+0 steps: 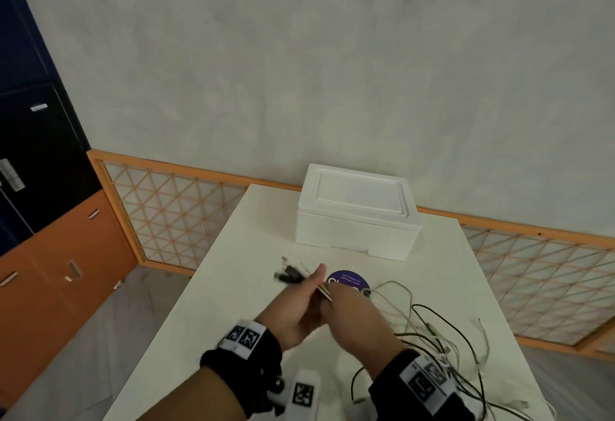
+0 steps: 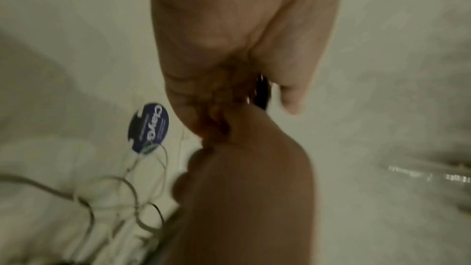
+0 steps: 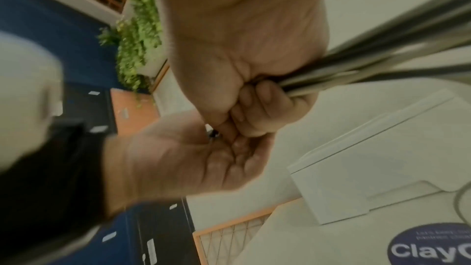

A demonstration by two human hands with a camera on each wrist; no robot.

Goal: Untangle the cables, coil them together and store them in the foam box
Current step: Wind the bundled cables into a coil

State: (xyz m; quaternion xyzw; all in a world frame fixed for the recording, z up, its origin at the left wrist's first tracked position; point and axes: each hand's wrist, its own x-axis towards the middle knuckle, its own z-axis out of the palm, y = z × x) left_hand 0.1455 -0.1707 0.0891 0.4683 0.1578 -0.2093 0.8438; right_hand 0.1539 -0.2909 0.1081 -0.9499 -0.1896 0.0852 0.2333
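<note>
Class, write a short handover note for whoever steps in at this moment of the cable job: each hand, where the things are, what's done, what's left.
Left hand: grip on the cable ends, plugs sticking out past the thumb.
Right hand: fist closed round the same bunch of cables, right beside the left.
Loose cable trails in a tangle over the table to the right.
Foam box stands at the far edge with its lid on, behind a round purple sticker.
Done: ends gathered.
Left: untangle the rest, coil, open the box, store.
</note>
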